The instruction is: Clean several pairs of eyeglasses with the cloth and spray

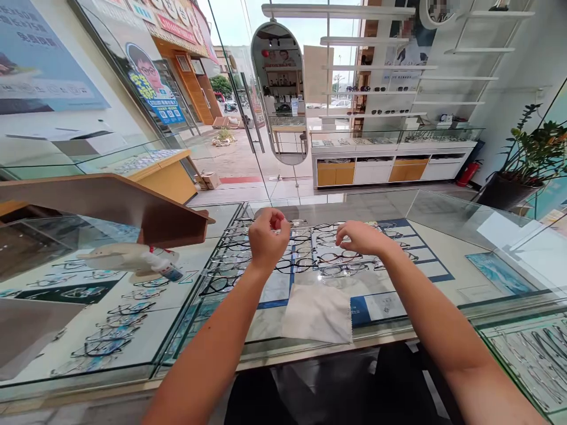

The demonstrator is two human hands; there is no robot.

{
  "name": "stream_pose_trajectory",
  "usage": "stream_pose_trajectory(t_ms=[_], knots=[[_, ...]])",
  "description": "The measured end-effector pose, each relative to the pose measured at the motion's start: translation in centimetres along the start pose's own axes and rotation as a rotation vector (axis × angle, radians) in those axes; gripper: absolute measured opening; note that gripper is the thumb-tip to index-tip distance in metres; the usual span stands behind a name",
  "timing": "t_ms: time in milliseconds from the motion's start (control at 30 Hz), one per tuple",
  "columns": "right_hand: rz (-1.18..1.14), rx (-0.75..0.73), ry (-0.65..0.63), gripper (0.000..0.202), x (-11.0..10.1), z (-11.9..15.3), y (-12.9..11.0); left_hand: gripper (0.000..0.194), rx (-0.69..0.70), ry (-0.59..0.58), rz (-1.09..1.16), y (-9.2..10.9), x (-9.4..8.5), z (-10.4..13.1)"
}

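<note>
Cloth (318,313): on table (266,326)
Eyeglasses (341,258): beyond cloth
Left hand (268,237): beyond cloth, leftward; grip curled, contents unclear
Right hand (361,237): beyond cloth, rightward; grip curled, contents unclear

The left arm (217,336) slants forward and inward, the left hand (269,236) raised with fingers curled toward the thumb. The right arm (427,301) slants inward too, the right hand (362,237) palm down, fingers bent.

An oval mirror (280,94) stands left of a white display cabinet (373,172). Farther right, a red fire extinguisher (468,173) sits beside a leafy potted plant (529,156), below white wall shelves (464,78).
</note>
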State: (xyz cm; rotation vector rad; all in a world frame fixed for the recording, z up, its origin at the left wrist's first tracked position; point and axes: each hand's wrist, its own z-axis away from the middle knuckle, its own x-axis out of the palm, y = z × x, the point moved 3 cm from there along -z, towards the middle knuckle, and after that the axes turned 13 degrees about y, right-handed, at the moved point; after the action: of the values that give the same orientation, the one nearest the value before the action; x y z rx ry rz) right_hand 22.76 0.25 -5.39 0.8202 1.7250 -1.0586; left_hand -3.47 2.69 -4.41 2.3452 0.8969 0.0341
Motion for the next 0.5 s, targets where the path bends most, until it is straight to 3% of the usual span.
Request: stream_pose_trajectory(t_ms=[500], knots=[[0.139, -0.044, -0.078, 0.019, 1.3, -0.3, 0.7, 0.010, -0.031, -0.109, 0.044, 0.4, 1.0, 1.3]])
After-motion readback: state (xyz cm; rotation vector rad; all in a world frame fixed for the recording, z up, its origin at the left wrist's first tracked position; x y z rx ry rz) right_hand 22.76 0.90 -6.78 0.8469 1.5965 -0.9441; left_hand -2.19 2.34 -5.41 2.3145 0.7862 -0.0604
